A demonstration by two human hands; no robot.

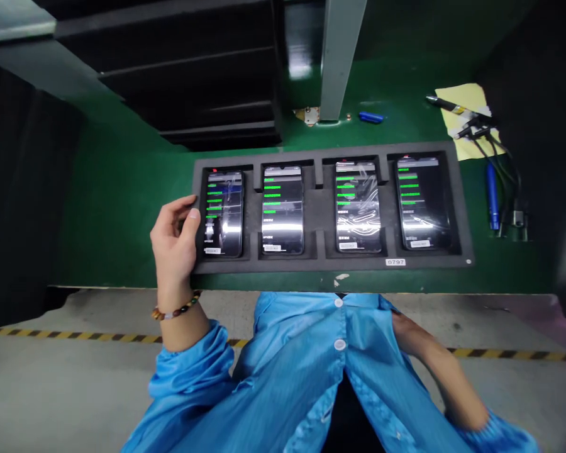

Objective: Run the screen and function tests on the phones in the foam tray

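On tray (pixel 311 264) — left hand (pixel 177 229)

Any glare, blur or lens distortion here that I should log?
Head view: white glare streaks cross the phone third from left, with paler reflections on the other three screens; small on-screen text is unreadable; the bench's front edge looks sharper than the soft cables; corners are dark, edges stretched.

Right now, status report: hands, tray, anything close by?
Left hand at tray's left end, grip unclear. Right hand out of sight. Tray on green bench, four lit phones inside. Cables and blue pen beyond right end.
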